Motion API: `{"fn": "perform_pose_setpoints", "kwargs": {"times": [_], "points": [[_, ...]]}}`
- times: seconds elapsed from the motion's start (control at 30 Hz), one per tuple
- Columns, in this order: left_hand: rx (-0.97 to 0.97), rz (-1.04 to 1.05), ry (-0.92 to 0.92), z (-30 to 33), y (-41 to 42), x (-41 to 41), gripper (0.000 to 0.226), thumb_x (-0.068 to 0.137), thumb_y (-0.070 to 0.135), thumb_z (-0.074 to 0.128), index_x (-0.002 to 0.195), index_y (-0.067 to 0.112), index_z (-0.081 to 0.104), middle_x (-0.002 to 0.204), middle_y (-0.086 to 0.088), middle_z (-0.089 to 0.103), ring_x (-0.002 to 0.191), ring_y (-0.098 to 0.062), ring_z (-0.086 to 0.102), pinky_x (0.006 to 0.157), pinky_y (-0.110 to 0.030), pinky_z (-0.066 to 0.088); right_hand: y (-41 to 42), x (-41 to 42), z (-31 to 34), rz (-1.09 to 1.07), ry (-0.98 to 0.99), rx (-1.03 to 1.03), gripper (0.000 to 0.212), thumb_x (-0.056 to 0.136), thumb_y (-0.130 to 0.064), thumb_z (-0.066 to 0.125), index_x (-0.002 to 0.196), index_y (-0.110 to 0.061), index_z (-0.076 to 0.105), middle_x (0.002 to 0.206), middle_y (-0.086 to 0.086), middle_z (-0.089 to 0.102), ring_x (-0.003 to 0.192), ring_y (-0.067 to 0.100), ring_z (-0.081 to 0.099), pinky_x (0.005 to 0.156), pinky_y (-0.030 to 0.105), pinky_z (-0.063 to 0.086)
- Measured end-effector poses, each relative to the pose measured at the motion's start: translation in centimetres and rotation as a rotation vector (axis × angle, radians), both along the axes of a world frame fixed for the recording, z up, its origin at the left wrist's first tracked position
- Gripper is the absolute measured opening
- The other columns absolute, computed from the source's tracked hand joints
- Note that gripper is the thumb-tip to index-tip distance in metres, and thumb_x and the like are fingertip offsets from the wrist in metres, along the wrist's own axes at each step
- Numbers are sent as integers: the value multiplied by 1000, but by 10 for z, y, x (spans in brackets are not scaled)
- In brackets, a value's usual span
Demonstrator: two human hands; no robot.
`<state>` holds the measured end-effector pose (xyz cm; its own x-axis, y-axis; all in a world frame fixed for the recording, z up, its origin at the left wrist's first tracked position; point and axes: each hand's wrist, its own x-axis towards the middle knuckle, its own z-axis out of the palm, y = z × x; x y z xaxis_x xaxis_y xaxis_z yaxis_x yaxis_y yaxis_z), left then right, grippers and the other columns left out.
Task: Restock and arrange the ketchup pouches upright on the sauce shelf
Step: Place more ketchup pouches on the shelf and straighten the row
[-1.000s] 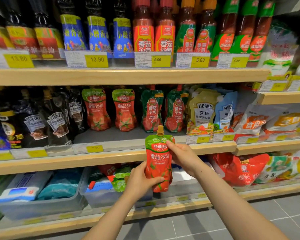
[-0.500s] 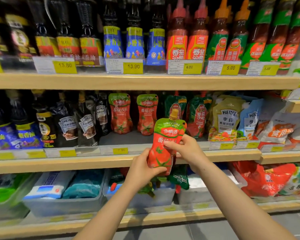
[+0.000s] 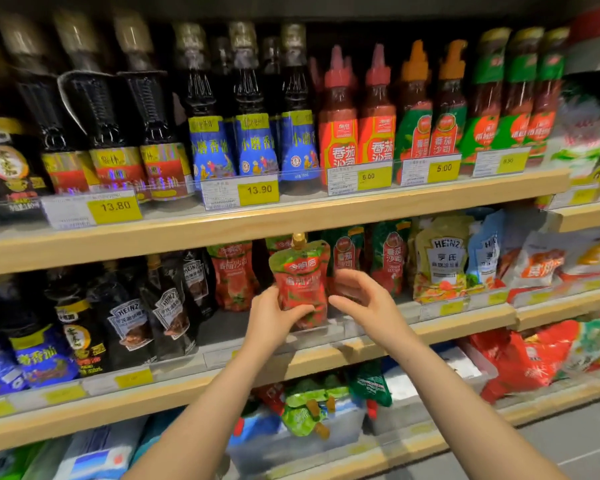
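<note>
A red and green ketchup pouch (image 3: 300, 278) with a gold cap stands upright at the front of the middle sauce shelf (image 3: 458, 323). My left hand (image 3: 274, 318) grips its lower left side, thumb across the front. Just right of the pouch is my right hand (image 3: 364, 299), fingers loosely curved and holding nothing. Behind stand a matching red pouch (image 3: 232, 275) and two green-topped ketchup pouches (image 3: 388, 258).
Dark Heinz sauce pouches (image 3: 167, 306) fill the shelf's left part; yellow and blue Heinz pouches (image 3: 444, 261) stand to the right. Bottles line the upper shelf (image 3: 291, 220). Below, a clear bin (image 3: 347, 431) holds loose green-topped pouches (image 3: 305, 410).
Both hands carried the pouch up and forward onto the middle shelf. My right hand has let go of its top and now hovers beside it. The camera moved closer.
</note>
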<state>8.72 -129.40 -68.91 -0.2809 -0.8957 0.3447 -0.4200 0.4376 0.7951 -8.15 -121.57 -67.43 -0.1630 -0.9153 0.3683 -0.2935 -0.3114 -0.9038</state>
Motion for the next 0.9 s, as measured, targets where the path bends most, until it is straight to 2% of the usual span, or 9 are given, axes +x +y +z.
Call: {"fn": "perform_pose_setpoints", "kwargs": {"times": [0.1,0.17,0.23,0.37,0.43,0.53,0.6,0.73,0.9], "points": [[97,71,-35,-6,-23,-7,22,72,32,78,80,25,59,73,11,63,59,8,53,48,-5,42,1,-32,-27,-100,35,80,32,84,-27,65,114,-27,55,117,-10,57,113,10,54,88,21,44],[208,101,-84,-13,-35,-10,28,72,40,76,81,21,57,71,5,63,62,-6,57,54,-18,47,-2,-48,-41,-141,123,123,31,85,-30,63,114,-27,55,116,-10,56,111,8,53,85,19,41],[210,66,-75,-20,-46,-12,38,70,38,78,97,20,58,90,0,68,83,-18,62,71,-28,49,-9,-58,-51,-189,239,122,30,85,-33,62,114,-27,55,115,-10,56,108,6,51,87,21,38],[191,14,-164,-24,-58,-17,54,72,32,78,120,17,56,123,-4,63,110,-23,60,89,-27,45,-22,-71,-59,-256,529,52,26,87,-33,59,111,-23,61,108,-9,60,105,9,53,90,26,41],[222,73,-140,-27,-59,-19,56,73,33,76,122,15,54,125,-6,62,111,-24,59,88,-29,46,-27,-76,-64,-295,647,64,24,89,-35,55,107,-22,63,106,-4,65,102,15,56,91,34,42],[227,250,-52,-30,-48,-28,62,70,42,77,119,15,49,117,-5,63,103,-26,61,73,-28,45,-30,-77,-77,-389,792,34,23,93,-36,47,100,-23,65,96,-4,66,94,19,56,87,32,31],[203,363,-41,-31,-39,-40,68,66,49,76,118,17,44,112,-6,63,99,-29,62,70,-30,46,-30,-73,-85,-459,843,-26,24,94,-34,44,94,-21,65,87,-3,64,86,20,56,82,32,28],[213,445,-48,-28,-40,-62,74,73,41,74,127,6,37,125,-16,53,113,-36,53,91,-45,48,-30,-72,-90,-517,873,-79,32,92,-36,36,86,-18,63,77,-2,61,76,20,53,79,34,33],[291,437,-117,-22,-62,-62,78,78,37,71,133,2,30,133,-20,47,120,-37,49,94,-42,44,-34,-74,-96,-517,873,-102,38,92,-39,30,84,-19,61,74,-4,59,72,19,49,76,33,32]]}}
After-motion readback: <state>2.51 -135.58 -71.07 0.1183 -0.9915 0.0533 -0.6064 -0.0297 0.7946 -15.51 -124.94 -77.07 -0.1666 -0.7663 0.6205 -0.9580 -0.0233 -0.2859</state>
